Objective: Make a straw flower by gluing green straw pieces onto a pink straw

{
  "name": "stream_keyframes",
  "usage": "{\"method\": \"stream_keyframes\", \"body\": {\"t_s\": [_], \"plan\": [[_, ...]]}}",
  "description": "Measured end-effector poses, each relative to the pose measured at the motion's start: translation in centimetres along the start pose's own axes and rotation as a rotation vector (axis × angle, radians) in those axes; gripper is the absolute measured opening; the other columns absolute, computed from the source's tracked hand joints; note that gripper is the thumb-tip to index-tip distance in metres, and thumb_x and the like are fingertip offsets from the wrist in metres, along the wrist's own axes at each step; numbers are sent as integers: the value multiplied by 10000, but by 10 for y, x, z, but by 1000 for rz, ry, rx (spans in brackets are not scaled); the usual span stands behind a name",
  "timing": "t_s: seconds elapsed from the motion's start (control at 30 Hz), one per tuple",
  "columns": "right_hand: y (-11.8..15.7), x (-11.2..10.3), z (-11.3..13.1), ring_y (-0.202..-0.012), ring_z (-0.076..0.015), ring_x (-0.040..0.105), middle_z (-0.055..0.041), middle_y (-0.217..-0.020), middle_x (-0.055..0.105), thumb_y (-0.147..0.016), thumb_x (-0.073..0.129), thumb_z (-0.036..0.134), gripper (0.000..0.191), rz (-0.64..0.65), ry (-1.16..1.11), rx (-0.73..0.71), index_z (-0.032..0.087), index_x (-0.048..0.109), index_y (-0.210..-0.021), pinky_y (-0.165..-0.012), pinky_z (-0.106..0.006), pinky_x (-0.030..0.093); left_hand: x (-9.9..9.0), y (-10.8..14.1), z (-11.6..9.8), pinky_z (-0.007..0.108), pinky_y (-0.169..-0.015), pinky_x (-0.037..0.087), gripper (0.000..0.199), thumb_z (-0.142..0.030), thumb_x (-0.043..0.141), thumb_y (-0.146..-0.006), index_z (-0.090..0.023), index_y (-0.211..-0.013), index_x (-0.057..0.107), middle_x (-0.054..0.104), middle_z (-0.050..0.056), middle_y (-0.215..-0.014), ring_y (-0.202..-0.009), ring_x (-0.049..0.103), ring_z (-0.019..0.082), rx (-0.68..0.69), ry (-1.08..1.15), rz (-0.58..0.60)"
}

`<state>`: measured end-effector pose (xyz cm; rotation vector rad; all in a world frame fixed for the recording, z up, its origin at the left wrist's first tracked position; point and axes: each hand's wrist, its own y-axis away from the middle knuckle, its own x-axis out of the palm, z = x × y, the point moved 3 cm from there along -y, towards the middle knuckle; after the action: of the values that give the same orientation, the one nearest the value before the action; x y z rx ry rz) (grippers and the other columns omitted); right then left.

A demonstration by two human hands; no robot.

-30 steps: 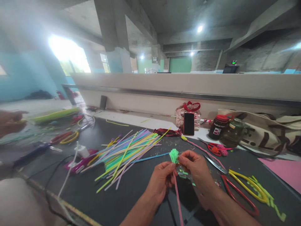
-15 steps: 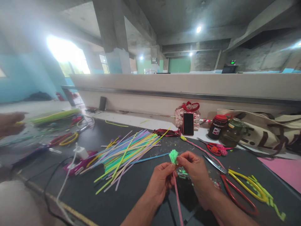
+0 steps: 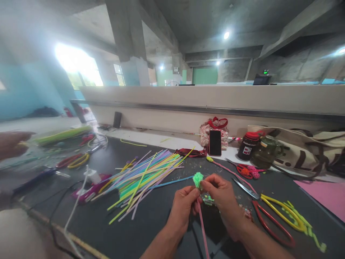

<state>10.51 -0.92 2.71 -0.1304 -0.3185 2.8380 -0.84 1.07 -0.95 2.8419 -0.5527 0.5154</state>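
A small mint-green fuzzy flower (image 3: 198,179) sits at the top of a pink stem (image 3: 202,228), which hangs down toward the front edge. My left hand (image 3: 184,205) pinches the stem just under the flower. From the right, the thumb and finger of my right hand (image 3: 219,190) are closed at the flower's base, touching it. Tiny cut green bits (image 3: 208,200) lie below on the dark mat. A loose heap of pastel pipe cleaners (image 3: 151,180) spreads to the left, with a blue one (image 3: 172,182) reaching toward the flower.
Scissors with red and yellow handles (image 3: 280,210) lie right of my hands, beside green pieces (image 3: 306,225). Behind stand a phone (image 3: 215,142), bottles (image 3: 266,153) and a canvas bag (image 3: 299,149). A glue gun (image 3: 93,189) and another person's blurred hand (image 3: 14,144) are left.
The view has shifted slightly. The green flower looks rounder and more tilted toward the camera; both hands keep nearly the same place and pinch.
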Motion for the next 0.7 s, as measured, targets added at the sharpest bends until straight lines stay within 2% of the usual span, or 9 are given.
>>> {"method": "stream_keyframes", "body": {"t_s": [0.13, 0.3, 0.43, 0.53, 0.63, 0.7], "plan": [[1, -4, 3, -394, -67, 332, 60, -459, 463, -754, 497, 367, 238, 34, -11, 16, 162, 592, -679, -390, -197, 258, -2, 1, -5, 153, -364, 251, 267, -383, 615, -630, -121, -605, 572, 505, -35, -450, -341, 385, 29, 27, 102, -31], [5, 0, 8, -527, -113, 486, 22, -580, 564, -698, 580, 309, 148, 146, 100, -43, 162, 586, -720, -494, -215, 363, -3, 1, -6, 149, -369, 248, 269, -384, 634, -610, -124, -658, 585, 491, -43, -450, -350, 380, 29, 21, 149, -60], [7, 7, 9, -577, -132, 523, 10, -603, 596, -718, 545, 265, 117, 143, 231, -117, 171, 599, -676, -550, -229, 391, -2, 2, -6, 155, -362, 250, 279, -388, 638, -606, -119, -583, 571, 477, -40, -429, -340, 367, 29, 72, 78, -57], [6, 6, 10, -548, -119, 493, 28, -568, 563, -725, 524, 258, 128, 124, 281, -138, 180, 588, -647, -518, -214, 370, -2, 3, -8, 156, -363, 264, 268, -374, 647, -599, -117, -580, 575, 502, -29, -449, -342, 380, 31, 70, 74, -63], [4, -1, 10, -468, -93, 414, 56, -518, 475, -727, 503, 275, 139, 114, 270, -73, 185, 548, -632, -442, -201, 320, -4, 4, -11, 153, -370, 285, 238, -342, 667, -578, -122, -630, 595, 521, -27, -470, -355, 400, 33, 32, 168, -72], [2, -8, 10, -442, -87, 379, 66, -490, 418, -727, 483, 257, 145, 150, 261, -35, 188, 521, -606, -423, -199, 301, -6, 5, -14, 152, -375, 295, 224, -320, 677, -560, -125, -639, 601, 522, -26, -470, -362, 408, 34, 0, 238, -69]]}}
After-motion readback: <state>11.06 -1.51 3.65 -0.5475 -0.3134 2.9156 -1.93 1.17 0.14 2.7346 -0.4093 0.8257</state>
